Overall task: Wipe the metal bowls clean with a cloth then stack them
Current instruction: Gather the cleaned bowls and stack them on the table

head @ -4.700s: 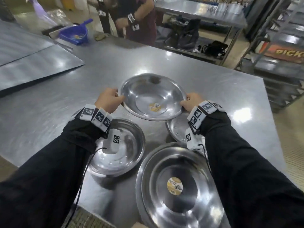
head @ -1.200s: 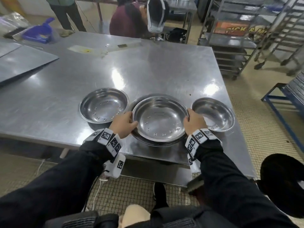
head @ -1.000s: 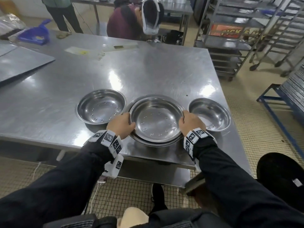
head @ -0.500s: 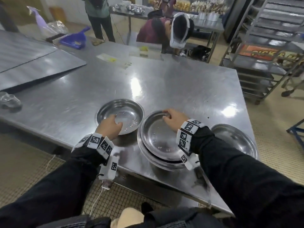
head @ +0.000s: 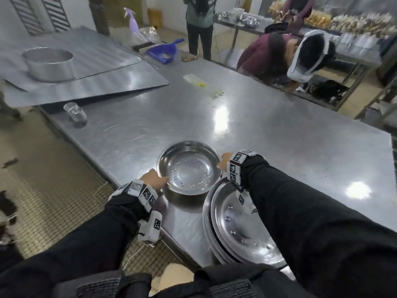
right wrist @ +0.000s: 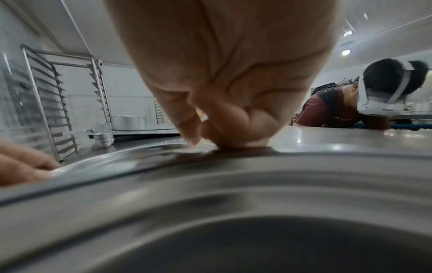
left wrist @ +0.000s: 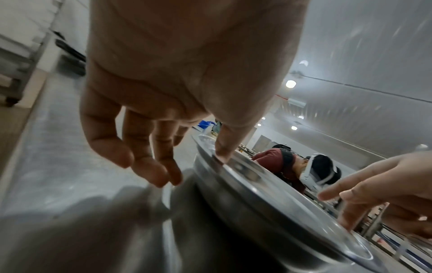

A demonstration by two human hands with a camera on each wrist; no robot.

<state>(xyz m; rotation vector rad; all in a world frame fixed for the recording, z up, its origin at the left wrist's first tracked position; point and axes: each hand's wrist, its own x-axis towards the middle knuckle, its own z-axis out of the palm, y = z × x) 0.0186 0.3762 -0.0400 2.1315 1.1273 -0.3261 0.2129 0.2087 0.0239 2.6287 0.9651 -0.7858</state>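
Note:
A round metal bowl (head: pixel 189 168) stands near the front left edge of the steel table (head: pixel 290 151). My left hand (head: pixel 154 180) grips its near-left rim; in the left wrist view the thumb (left wrist: pixel 222 151) lies on top of the rim and the fingers (left wrist: pixel 151 166) curl down beside the outer wall. My right hand (head: pixel 223 163) pinches the bowl's right rim (right wrist: pixel 140 158) between thumb and fingers. A stack of larger metal bowls (head: pixel 234 226) sits to the right at the table's front edge, partly under my right forearm. No cloth is in either hand.
Metal sheets with a round pan (head: pixel 48 64) lie at the back left, with small glass cups (head: pixel 75 112) at the left edge. A pale cloth or paper (head: pixel 200 82) and a blue dustpan (head: pixel 163 50) lie farther back. A person in maroon (head: pixel 275 59) leans over the far edge.
My right hand left the stacked bowls and moved left onto the single bowl's right rim. My left hand stays on that bowl. My head turned left, so the small right bowl is out of sight.

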